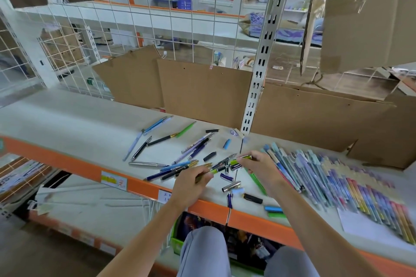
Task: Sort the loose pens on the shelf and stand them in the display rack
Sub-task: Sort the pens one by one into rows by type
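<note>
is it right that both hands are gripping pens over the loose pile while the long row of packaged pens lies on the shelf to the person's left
Not quite. The head view shows the row of packaged pens on the person's right, not left. The rest holds: the left hand and right hand each grip a pen over the loose pile.

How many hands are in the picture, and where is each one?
2. The left hand is near the shelf's front edge, pinching a green pen. The right hand is further back, beside the row of pens, pinching a green piece.
</note>
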